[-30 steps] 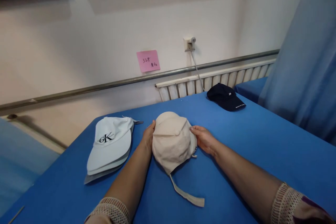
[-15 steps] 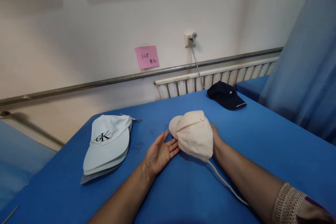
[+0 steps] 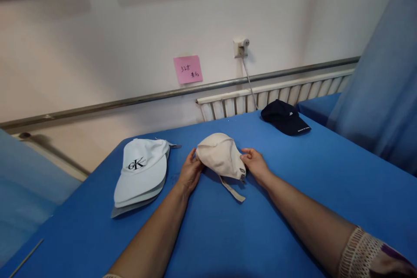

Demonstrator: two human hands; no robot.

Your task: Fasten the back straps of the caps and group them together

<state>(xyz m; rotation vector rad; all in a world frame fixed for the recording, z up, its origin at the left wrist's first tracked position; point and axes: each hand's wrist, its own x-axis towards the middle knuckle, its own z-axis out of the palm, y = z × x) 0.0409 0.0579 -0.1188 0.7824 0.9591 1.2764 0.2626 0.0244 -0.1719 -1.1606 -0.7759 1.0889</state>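
A beige baseball cap (image 3: pixel 219 155) is between my hands, over the middle of the blue table. Its back strap dangles toward me, and a small metal buckle shows at its lower right. My left hand (image 3: pixel 190 173) grips the cap's left side, thumb up, with the fingers partly hidden behind it. On the other side, my right hand (image 3: pixel 256 166) pinches the right edge between thumb and fingers. The visor is not visible from here. Left of my left hand lies a stack of pale caps (image 3: pixel 141 171), the top one with black "CK" lettering.
A dark navy cap (image 3: pixel 285 117) rests at the table's back right. Behind the blue table (image 3: pixel 215 239) are a metal rail (image 3: pixel 143 98), a radiator (image 3: pixel 280 95) and a plugged-in cord (image 3: pixel 249 79). A thin stick (image 3: pixel 26 258) lies at the lower left; a blue curtain (image 3: pixel 374 82) hangs at right.
The beige cap has been turned, so its visor no longer shows and its strap and buckle face me. My left hand has closed on its left side; my right hand has moved to its right edge.
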